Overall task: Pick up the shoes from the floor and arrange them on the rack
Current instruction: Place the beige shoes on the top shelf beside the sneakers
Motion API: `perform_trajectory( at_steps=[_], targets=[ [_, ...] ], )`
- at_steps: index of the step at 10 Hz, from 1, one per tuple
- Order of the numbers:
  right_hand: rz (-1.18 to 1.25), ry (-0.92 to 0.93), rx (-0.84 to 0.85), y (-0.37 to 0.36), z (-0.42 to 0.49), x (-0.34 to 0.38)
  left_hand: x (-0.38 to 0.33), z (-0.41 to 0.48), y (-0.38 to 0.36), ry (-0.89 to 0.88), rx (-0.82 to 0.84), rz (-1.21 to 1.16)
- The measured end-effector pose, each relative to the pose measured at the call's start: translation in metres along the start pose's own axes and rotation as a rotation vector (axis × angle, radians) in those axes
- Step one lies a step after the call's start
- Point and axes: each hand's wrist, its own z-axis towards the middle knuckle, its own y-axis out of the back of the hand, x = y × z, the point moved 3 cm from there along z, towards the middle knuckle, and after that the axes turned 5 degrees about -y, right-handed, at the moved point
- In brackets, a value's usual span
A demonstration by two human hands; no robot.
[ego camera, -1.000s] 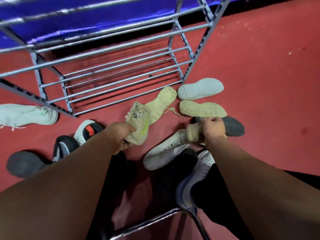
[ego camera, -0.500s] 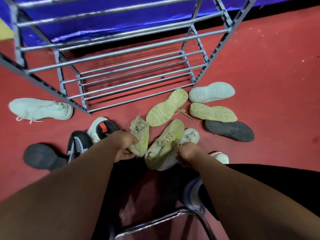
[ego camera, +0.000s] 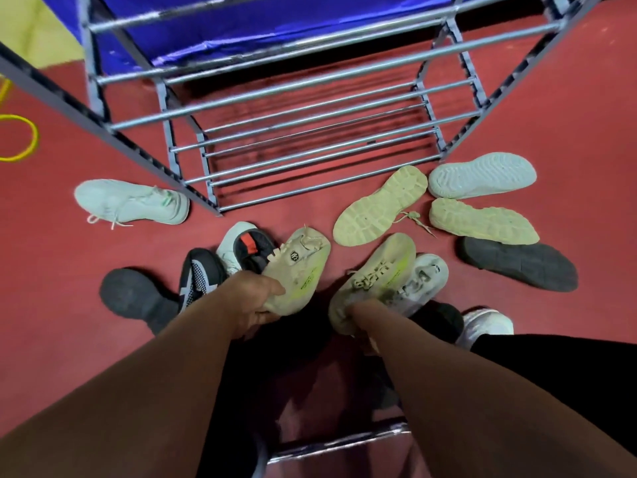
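Far left, a pale mint-white knit sneaker [ego camera: 131, 201] lies on its side on the red floor [ego camera: 568, 115], just beside the front left leg of the grey metal tube rack [ego camera: 310, 108]. Nearer me sit a dark grey shoe turned sole-up [ego camera: 134, 294], a black sneaker with a white pattern [ego camera: 200, 277] and a white-and-black shoe with an orange-red patch inside [ego camera: 244, 246], all close together.

My left hand [ego camera: 251, 301] is clamped on the heel end of a beige knit sneaker with a neon-yellow side stripe [ego camera: 300, 270], thumb on top and fingers under, toe pointing at the rack. I hold it by the heel so the toe can go onto the bars first.

My right hand [ego camera: 358, 310] grips the heel of the matching beige sneaker [ego camera: 375, 277]. Most of the fingers are tucked beneath it, but the shoe rides on them, above a white and grey sneaker [ego camera: 424, 281] on the floor. Taking 1 of the pair in each hand should let me set them down side by side.

To the right, 4 more shoes lie sole-up: 2 pale yellow soles [ego camera: 379, 205] [ego camera: 482, 220], 1 white sole [ego camera: 482, 175] and 1 dark grey sole [ego camera: 517, 262]. Those will need flipping before shelving.

Every tier of the rack that I can see is bare, so I judge the task barely begun.
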Motion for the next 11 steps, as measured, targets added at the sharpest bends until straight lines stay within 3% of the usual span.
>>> perform_trajectory(
  at_steps=[1, 3, 4, 8, 11],
  targets=[
    [0.121, -0.046, -0.006, -0.008, 0.029, -0.013, 0.004, 0.006, 0.009, -0.014, -0.01, -0.027],
    [0.337, -0.043, 0.144, -0.015, -0.002, -0.005, -0.003, 0.001, 0.009, -0.044, -0.003, -0.075],
    [0.394, -0.033, 0.135, 0.002, -0.022, 0.006, -0.013, -0.012, 0.007, -0.088, 0.027, -0.065],
    [0.371, 0.161, 0.058, 0.071, -0.145, -0.017, -0.049, -0.136, 0.027, -0.302, 0.0, 0.085],
    [0.38, 0.397, 0.13, 0.116, -0.263, -0.019, -0.075, -0.261, 0.037, -0.456, -0.013, 0.176]
  ],
)
